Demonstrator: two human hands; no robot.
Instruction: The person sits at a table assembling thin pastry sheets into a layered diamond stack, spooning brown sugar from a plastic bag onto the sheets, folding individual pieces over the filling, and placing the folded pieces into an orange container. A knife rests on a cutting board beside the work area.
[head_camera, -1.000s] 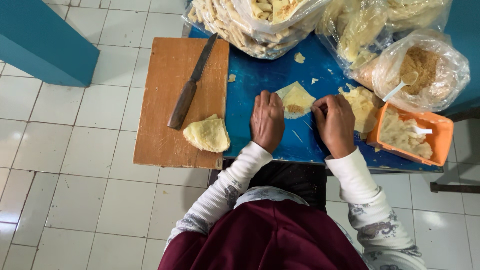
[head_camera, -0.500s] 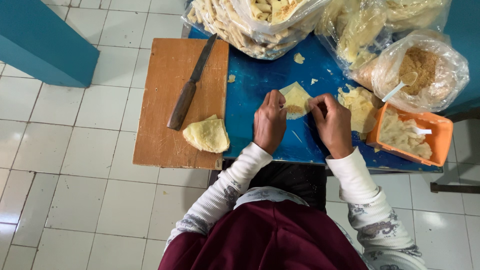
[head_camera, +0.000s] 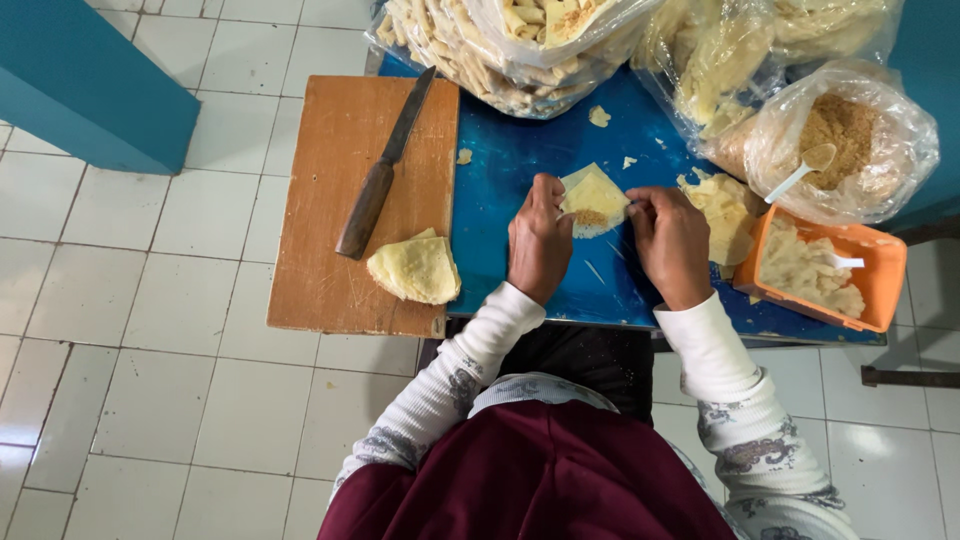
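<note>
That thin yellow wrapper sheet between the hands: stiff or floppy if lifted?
Probably floppy: the wrapper sheet is thin and already bends where the left hand and right hand pinch it. Likely light. The filling on it might spill if tipped.

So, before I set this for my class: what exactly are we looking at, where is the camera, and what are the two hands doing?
There is no machine here, only a person at work. The single view comes from a camera on their head, looking straight down. The left hand and right hand together pinch a thin yellow wrapper sheet with brown filling on it, over a blue table. Left of it, a wooden cutting board carries a knife and a stack of folded wrappers. Right: an orange tub and a bag of brown crumbs holding a spoon.
</note>
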